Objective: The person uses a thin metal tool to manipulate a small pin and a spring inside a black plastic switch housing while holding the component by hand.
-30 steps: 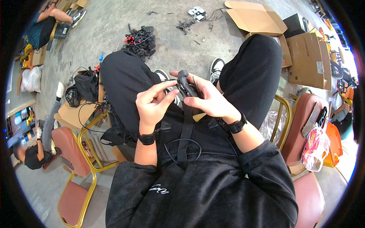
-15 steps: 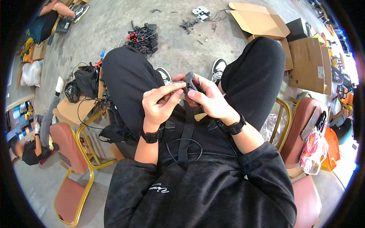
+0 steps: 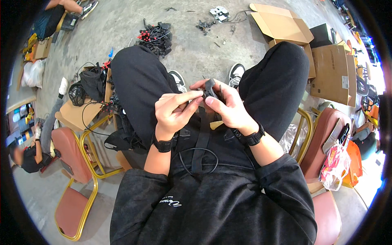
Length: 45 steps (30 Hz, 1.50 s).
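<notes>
One small dark part (image 3: pixel 210 85) sits over the person's lap, between the two hands, its rounded grey upper end poking up past the fingertips. The right hand (image 3: pixel 232 111) holds it: the thumb lies across its near side, while the other fingers curl around its far side. At its left edge, the left hand (image 3: pixel 174 111) brings thumb and forefinger close together, their tips at the part; whether they pinch some tiny piece cannot be told. Each wrist wears a black band. Below the hands, a black strap (image 3: pixel 201 141) runs down toward the shirt, crossed by a looped thin cable (image 3: pixel 217 162). Beyond the knees, a tangled heap of black cables (image 3: pixel 159 41) with red tips lies on the concrete floor (image 3: pixel 122 25), with a silvery piece (image 3: pixel 219 14) and an opened cardboard box (image 3: pixel 281 23) farther right. Pinkish padded chairs (image 3: pixel 70 153) flank the person.
</notes>
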{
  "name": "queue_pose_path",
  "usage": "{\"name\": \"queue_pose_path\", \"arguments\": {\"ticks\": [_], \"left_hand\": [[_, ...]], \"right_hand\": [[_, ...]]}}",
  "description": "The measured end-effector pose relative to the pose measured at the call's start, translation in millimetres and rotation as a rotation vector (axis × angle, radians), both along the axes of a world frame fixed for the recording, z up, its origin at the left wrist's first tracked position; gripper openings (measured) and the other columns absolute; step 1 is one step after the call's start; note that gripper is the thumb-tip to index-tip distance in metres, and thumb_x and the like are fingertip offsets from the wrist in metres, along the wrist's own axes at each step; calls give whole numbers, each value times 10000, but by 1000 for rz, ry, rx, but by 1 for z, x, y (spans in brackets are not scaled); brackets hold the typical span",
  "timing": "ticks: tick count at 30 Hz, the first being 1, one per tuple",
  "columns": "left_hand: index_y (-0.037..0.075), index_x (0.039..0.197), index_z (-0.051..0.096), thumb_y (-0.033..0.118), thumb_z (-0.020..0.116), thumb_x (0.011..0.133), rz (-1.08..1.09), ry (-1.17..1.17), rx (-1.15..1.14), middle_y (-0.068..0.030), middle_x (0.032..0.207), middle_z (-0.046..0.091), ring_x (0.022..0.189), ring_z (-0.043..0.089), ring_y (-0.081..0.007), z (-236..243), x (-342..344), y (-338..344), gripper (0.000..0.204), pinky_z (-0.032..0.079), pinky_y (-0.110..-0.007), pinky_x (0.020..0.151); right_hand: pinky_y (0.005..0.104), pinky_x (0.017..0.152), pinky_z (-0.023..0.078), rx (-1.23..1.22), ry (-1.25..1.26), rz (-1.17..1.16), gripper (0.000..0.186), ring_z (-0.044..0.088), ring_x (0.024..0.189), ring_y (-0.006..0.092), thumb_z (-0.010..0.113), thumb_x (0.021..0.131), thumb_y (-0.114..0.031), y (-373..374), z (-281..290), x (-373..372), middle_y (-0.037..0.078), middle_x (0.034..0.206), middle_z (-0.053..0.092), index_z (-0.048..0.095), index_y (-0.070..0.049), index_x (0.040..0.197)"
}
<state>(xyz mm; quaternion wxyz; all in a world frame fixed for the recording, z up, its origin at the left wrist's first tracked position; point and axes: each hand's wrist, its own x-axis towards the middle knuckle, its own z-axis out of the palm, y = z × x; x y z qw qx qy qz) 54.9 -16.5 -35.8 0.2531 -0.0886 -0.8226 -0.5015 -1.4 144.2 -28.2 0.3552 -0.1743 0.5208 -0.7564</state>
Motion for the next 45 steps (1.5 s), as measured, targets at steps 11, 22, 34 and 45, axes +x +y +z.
{"name": "queue_pose_path", "arguments": {"ticks": [11, 22, 34, 45], "left_hand": [[20, 938, 661, -58, 687, 663, -62, 195, -130, -48, 560, 565, 427, 516, -148, -5, -6, -5, 286, 412, -256, 435], [-6, 972, 672, -8, 707, 694, -4, -39, -259, -86, 597, 612, 485, 586, -130, 4, -4, -3, 281, 447, -229, 478], [21, 909, 678, -40, 685, 710, -35, -91, 62, -105, 710, 666, 578, 633, -145, -11, -6, -10, 208, 454, -226, 497], [35, 988, 668, -17, 713, 671, -25, -179, -69, 26, 449, 319, 385, 303, -44, -8, 0, -10, 325, 250, -226, 387]], "right_hand": [[257, 795, 409, 171, 54, -21, 338, 486, 866, 78, 601, 834, -146, 1, 9, 0, 49, 951, 583, 531, 4, 1130], [290, 842, 393, 206, 347, -21, 668, 476, 941, 225, 592, 787, -116, 1, -15, -3, 165, 1055, 443, 261, 58, 1340], [337, 934, 366, 214, 534, 0, 657, 467, 1097, 307, 595, 857, -166, 1, -12, -3, 226, 1179, 436, 236, 52, 1363], [226, 720, 454, 162, 101, 86, 586, 464, 827, 72, 508, 923, -137, 5, -6, -3, 31, 1079, 480, 204, -31, 1412]]}}
